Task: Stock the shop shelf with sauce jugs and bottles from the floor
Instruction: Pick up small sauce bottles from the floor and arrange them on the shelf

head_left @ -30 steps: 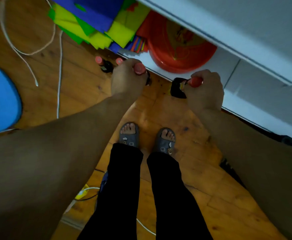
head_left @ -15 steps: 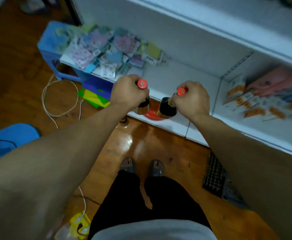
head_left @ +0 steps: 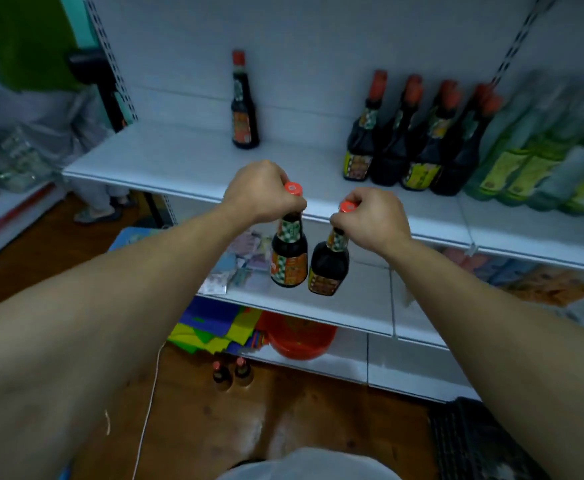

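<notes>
Left hand grips the red-capped neck of the left bottle. Right hand grips the neck of the right bottle. The hands are near each other but apart. Both dark bottles hang in the air in front of the white shelving, just beside each other, the right one slightly tilted.

Top shelf: white board, largely bare on its left part. A lone bottle stands upright near the back panel. Further right is a row of bottles, then green packs, blurred.

Mid shelf: small packets behind the held bottles.

Bottom level: a red basin with coloured sheets just beside it.

Floor: glossy brown wood. Two floor bottles stand close to the shelf base, and a white cord runs across the boards.
</notes>
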Demonstrator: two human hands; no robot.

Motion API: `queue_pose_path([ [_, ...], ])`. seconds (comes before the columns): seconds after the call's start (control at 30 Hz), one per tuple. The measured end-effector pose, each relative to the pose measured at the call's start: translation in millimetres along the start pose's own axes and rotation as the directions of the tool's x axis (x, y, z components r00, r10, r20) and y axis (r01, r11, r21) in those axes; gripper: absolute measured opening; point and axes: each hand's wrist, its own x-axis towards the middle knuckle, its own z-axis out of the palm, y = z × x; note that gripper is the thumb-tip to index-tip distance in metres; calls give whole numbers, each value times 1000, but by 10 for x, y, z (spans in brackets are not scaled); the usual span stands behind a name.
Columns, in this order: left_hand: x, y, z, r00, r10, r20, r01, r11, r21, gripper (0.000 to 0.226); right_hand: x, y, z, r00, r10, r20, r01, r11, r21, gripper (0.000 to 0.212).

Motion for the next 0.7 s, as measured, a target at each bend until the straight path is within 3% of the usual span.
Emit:
queue_pose_path([
  [0.37,460,508,-697,991,112,-67,-117,990,-76,41,333,-373,-823,979,51,-198,-32,995,100,17],
  [0.7,1041,685,-629,988,119,-93,-126,989,-72,30,898,-227,-1000,960,66,-272,-40,994,99,24],
])
